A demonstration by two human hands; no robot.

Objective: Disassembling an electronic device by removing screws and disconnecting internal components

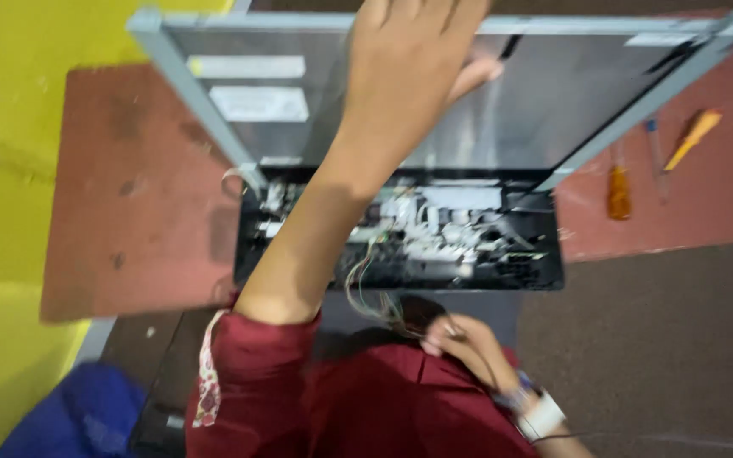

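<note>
left hand (413,68) on tilted metal panel (553,110); right hand (464,339) pinching wires (375,297)

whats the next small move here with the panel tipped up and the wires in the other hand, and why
Probably keep the left hand steady on the raised grey panel while the right hand eases the loose wires clear of the open black chassis. The panel stands tilted over the exposed parts, and the wires run from inside toward the right hand, so lowering the panel now could pinch them.
</note>
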